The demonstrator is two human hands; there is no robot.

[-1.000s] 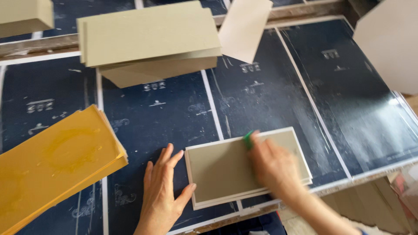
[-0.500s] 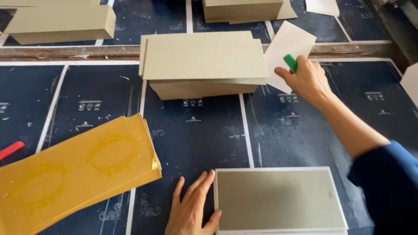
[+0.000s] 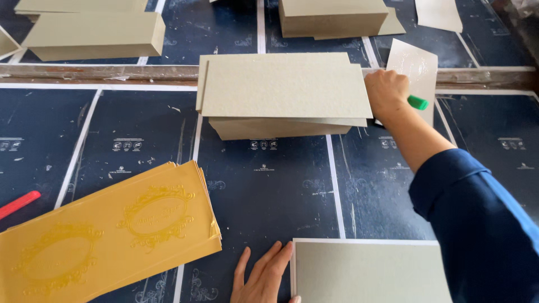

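Observation:
My right hand (image 3: 386, 92) reaches far out and is closed around a small green tool (image 3: 417, 102), its knuckles against the right edge of a stack of grey boards (image 3: 283, 92). A pale embossed sheet (image 3: 416, 73) lies just behind that hand. My left hand (image 3: 264, 278) rests flat on the dark table at the bottom edge of view, fingers spread. Its fingertips touch the left edge of a single grey board with a white border (image 3: 368, 272).
A pile of yellow embossed sheets (image 3: 106, 235) lies at the lower left, with a red tool (image 3: 18, 204) beside it. More grey board stacks (image 3: 92, 33) (image 3: 334, 17) sit beyond a wooden strip (image 3: 84, 72). The table is covered with dark printed sheets (image 3: 269, 185).
My right hand has moved from the near grey board up to the far stack, carrying the green tool. The left hand has stayed beside the near board.

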